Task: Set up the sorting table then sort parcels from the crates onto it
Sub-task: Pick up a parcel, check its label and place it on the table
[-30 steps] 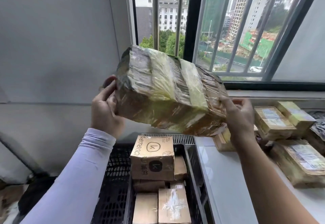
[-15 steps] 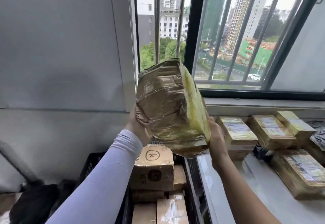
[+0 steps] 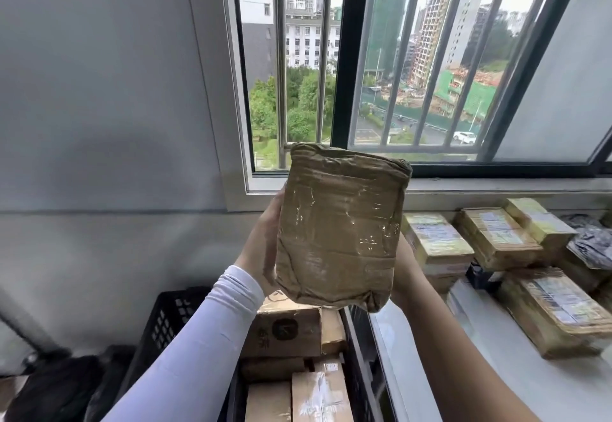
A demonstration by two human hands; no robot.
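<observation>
The tape-wrapped parcel [image 3: 341, 233] is held upright at the middle of the view, above the black crate [image 3: 172, 319] at 6 o'clock, with the white bench [image 3: 496, 388] at 4 o'clock. The step in hand is judged to be inspection before placing. It would be done well if the parcel is kept level, its faces are checked for a label, and it is set beside the sorted parcels [image 3: 490, 239] at 3 o'clock. The left hand [image 3: 261, 249] is pressed along its left edge, fingers hidden behind. The right hand [image 3: 402, 276] is cupped under the right side; its finger spread cannot be told.

The white sorting table [image 3: 516, 385] carries taped parcels [image 3: 556, 309] along its window side.
</observation>
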